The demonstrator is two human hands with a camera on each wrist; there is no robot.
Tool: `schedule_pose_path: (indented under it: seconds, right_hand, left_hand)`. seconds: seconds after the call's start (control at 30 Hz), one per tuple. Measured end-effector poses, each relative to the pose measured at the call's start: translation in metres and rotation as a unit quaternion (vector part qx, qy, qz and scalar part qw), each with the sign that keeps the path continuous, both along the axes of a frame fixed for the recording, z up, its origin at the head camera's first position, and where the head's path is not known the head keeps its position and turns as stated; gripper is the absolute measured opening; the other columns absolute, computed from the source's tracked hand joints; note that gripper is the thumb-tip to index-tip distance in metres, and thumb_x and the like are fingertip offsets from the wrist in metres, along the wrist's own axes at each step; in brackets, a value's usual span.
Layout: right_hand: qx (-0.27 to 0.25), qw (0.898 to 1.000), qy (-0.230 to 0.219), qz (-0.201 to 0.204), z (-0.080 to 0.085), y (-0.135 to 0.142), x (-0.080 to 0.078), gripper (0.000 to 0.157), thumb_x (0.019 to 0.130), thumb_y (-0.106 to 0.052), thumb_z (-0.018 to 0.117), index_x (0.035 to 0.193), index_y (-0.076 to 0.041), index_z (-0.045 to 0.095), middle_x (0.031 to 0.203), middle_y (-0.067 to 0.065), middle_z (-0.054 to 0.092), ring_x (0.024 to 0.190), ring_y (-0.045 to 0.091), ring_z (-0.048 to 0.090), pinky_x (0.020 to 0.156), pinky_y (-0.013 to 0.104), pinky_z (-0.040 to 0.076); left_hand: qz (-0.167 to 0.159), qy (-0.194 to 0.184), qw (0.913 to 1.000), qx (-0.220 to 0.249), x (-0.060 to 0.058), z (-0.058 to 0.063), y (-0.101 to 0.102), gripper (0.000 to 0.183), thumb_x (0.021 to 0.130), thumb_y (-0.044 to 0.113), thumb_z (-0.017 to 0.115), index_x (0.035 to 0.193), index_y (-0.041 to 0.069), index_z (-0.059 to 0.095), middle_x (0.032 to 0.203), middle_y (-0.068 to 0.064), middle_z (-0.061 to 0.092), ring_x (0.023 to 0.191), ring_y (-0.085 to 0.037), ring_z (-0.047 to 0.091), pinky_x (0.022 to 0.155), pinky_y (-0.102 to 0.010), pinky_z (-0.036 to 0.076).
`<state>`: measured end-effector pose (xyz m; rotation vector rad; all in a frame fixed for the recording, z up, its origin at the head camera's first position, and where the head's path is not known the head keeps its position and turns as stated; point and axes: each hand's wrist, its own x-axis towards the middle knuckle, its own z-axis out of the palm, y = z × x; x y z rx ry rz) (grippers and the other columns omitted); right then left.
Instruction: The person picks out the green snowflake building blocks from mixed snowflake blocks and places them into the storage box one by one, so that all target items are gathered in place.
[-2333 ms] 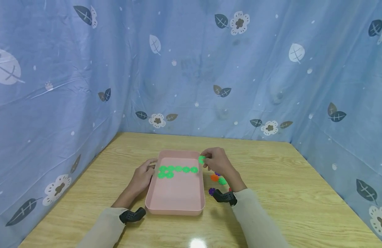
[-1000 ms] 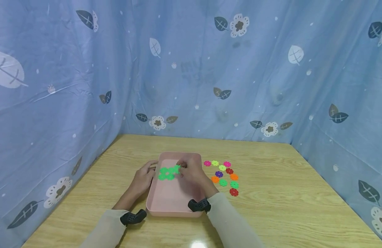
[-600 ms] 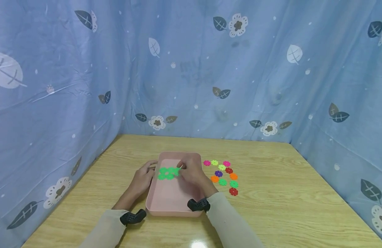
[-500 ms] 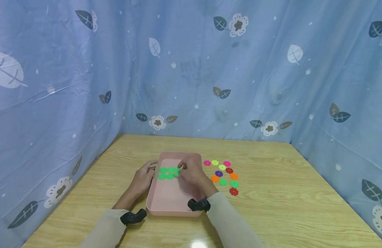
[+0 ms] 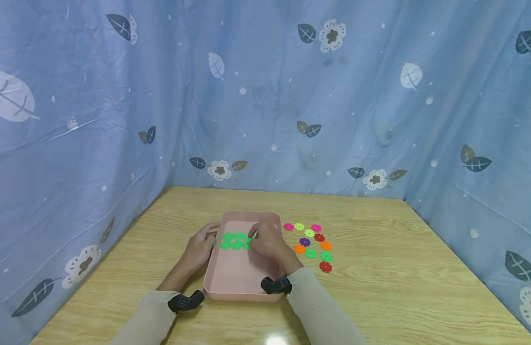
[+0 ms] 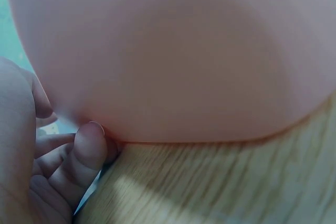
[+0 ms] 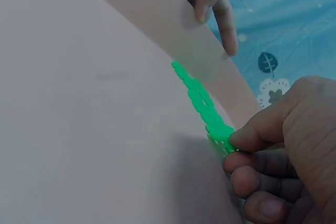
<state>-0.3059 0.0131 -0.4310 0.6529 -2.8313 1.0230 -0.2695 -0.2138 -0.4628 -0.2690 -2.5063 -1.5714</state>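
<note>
My right hand (image 5: 267, 242) is inside the pink tray (image 5: 239, 278), its thumb and fingers pinching a green flower-shaped disc (image 7: 223, 136) at the right end of the visible green group. Several more green discs (image 5: 232, 241) lie in two rows on the tray floor; the hand hides the part to their right. My left hand (image 5: 199, 247) is at the tray's left side. In the left wrist view its relaxed fingers (image 6: 88, 142) touch the outer wall near the table, and in the right wrist view some of those fingers (image 7: 226, 24) hang outside the rim.
On the wooden table (image 5: 377, 263), right of the tray, lie loose flower discs: pink (image 5: 288, 227), yellow (image 5: 299, 226), purple (image 5: 305, 242), orange (image 5: 325, 246), red (image 5: 325, 267) and green (image 5: 310, 254). A blue patterned curtain (image 5: 265, 96) surrounds the table.
From the tray's right rim, my right hand has carried a green disc left into the tray, beside the lower row. In the last half second it shifted slightly. The left hand stays put.
</note>
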Motion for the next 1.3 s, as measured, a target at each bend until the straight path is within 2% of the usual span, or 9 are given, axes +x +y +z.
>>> schedule_pose_path:
  seconds: [0.1,0.37,0.73,1.03,1.3]
  right_hand:
    - [0.003,1.0,0.007,-0.003,-0.0004,-0.0003,-0.0007,0.012,0.081,-0.004,0.072,0.093,-0.005,0.075,0.066,-0.002,0.061,0.059,0.015,0.053,0.052,0.025,0.045]
    - [0.017,1.0,0.007,-0.014,-0.0016,-0.0001,-0.0027,0.014,0.077,-0.001,0.07,0.088,-0.008,0.075,0.079,-0.002,0.065,0.062,0.017,0.053,0.053,0.026,0.044]
    - [0.034,0.999,0.022,-0.007,-0.0017,0.0004,-0.0027,0.014,0.074,0.001,0.069,0.075,-0.013,0.071,0.075,-0.002,0.064,0.064,0.017,0.053,0.052,0.025,0.044]
    - [0.056,0.998,0.034,-0.012,0.0,-0.0001,-0.0013,0.017,0.084,-0.012,0.072,0.068,-0.017,0.066,0.065,-0.006,0.059,0.064,0.015,0.051,0.06,0.028,0.043]
    - [0.062,0.997,0.037,-0.007,-0.0018,-0.0005,-0.0026,0.02,0.084,-0.011,0.074,0.067,-0.017,0.065,0.066,-0.007,0.059,0.068,0.016,0.052,0.062,0.028,0.046]
  left_hand:
    - [0.002,0.002,1.0,-0.007,0.0002,-0.0001,0.0,0.05,0.101,0.012,0.038,0.15,0.008,0.046,0.137,-0.02,0.062,0.124,-0.036,0.062,0.105,-0.053,0.047]
    - [0.004,0.002,0.9999,-0.01,-0.0001,-0.0008,0.0002,0.05,0.101,0.013,0.038,0.15,0.009,0.046,0.139,-0.019,0.062,0.124,-0.036,0.062,0.105,-0.053,0.048]
    - [0.006,0.0,0.9999,-0.01,-0.0011,-0.0011,0.0002,0.05,0.101,0.013,0.038,0.15,0.009,0.047,0.138,-0.019,0.062,0.125,-0.035,0.062,0.105,-0.053,0.047]
    - [0.01,-0.001,0.9999,-0.01,-0.0013,-0.0006,0.0,0.05,0.1,0.013,0.039,0.15,0.01,0.047,0.138,-0.019,0.062,0.126,-0.035,0.061,0.105,-0.053,0.047]
    - [0.007,-0.002,1.0,-0.007,-0.0003,-0.0002,0.0003,0.05,0.101,0.013,0.038,0.15,0.009,0.046,0.138,-0.019,0.062,0.125,-0.035,0.062,0.104,-0.052,0.048]
